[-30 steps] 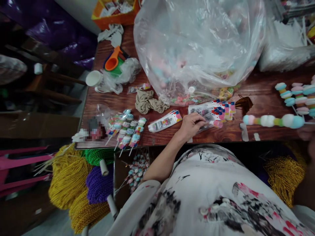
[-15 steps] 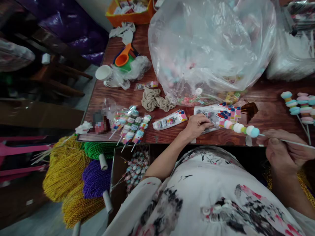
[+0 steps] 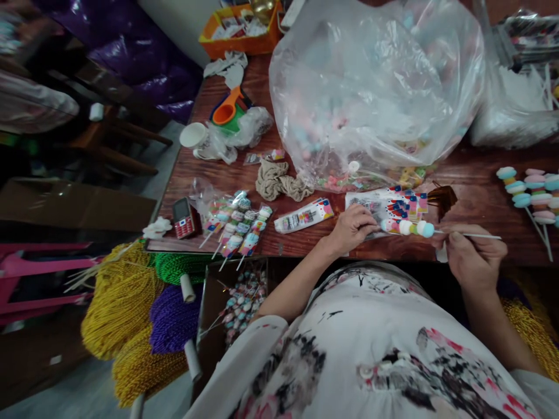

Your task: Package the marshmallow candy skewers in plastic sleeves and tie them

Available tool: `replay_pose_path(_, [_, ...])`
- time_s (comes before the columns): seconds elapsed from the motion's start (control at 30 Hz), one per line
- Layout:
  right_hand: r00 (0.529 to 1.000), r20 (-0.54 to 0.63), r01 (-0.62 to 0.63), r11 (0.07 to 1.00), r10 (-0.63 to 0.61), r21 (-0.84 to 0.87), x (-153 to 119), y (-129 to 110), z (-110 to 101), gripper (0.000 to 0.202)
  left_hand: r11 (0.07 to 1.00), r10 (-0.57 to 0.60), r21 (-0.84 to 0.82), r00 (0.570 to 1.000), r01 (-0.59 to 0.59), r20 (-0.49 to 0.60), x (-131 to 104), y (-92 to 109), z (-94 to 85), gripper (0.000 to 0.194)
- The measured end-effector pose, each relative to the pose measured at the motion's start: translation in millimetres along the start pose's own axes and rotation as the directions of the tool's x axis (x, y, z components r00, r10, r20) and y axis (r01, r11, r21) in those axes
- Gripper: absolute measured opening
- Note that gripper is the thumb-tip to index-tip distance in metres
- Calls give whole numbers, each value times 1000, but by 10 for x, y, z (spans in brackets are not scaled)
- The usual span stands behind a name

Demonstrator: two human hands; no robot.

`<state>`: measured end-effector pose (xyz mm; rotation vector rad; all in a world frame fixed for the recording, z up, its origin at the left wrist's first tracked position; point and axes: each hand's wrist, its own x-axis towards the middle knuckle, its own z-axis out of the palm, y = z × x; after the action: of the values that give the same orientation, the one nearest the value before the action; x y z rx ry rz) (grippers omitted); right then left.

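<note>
Near the table's front edge, my right hand (image 3: 474, 253) is closed on the white stick of a marshmallow skewer (image 3: 406, 227), whose pastel pieces point left. My left hand (image 3: 354, 230) pinches the edge of a clear printed bag at the skewer's left end; the tip looks to be at or in the bag. Behind both hands lies a pile of printed bags (image 3: 404, 201). Another small stack of bags (image 3: 303, 216) is left of my left hand. Several wrapped skewers (image 3: 240, 224) rest further left, their sticks over the edge. Unwrapped skewers (image 3: 535, 195) lie at the right.
A large clear plastic bag (image 3: 375, 87) fills the back middle. A beige cloth (image 3: 279, 181), a white cup (image 3: 193, 135), an orange scoop (image 3: 224, 114), a phone (image 3: 183, 218) and an orange basket (image 3: 240, 45) are on the table. Below the edge stands a box of skewers (image 3: 244, 302).
My right hand has moved left with the skewer, bringing its marshmallow end up to my left hand. My left hand has barely moved. The view has shifted slightly.
</note>
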<state>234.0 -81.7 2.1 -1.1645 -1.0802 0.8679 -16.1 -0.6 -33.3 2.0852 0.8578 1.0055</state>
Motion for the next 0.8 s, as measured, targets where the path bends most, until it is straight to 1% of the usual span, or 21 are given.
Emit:
replay_pose_path(0.07, [999,-11,-34,990,36,133,42,-7,21,10,996,67,49,997,-69,32,35,65,-52,25])
replay_pose_path(0.1, [999,-14,-41,982,44,184,59,-17,32,10,994,92,54,994,-95,67,58,104,-73,31])
replay_pose_path(0.17, [999,-9,-30,973,33,227,86,-48,62,12,993,107,36,982,-114,156,109,181,-92,43])
replay_pose_path(0.2, [1000,-5,-17,973,19,231,97,-68,83,11,994,99,25,975,-106,198,134,215,-86,46])
replay_pose_path(0.27, [1000,-12,22,976,-19,218,118,-112,137,11,998,58,7,966,-62,252,178,268,-52,47])
replay_pose_path(0.3, [999,-16,41,978,-39,204,130,-133,168,10,999,33,0,965,-35,261,196,288,-28,46])
replay_pose_path(0.4, [998,-13,63,982,-62,179,177,-181,253,8,999,-7,-43,968,18,251,229,326,33,46])
replay_pose_path(0.5, [1000,15,-7,977,4,211,236,-205,308,6,993,-58,-85,970,80,235,232,354,45,53])
replay_pose_path(0.6, [994,42,-107,966,100,237,279,-225,349,9,991,-124,-9,953,131,278,234,401,12,65])
replay_pose_path(0.63, [991,42,-131,964,125,232,286,-229,366,11,990,-141,28,941,139,308,242,424,-4,63])
replay_pose_path(0.7, [986,35,-166,964,162,206,292,-227,412,13,984,-176,59,912,166,370,274,476,-39,53])
replay_pose_path(0.8, [981,40,-194,967,190,164,279,-165,505,15,962,-229,-40,879,269,419,340,545,-73,48])
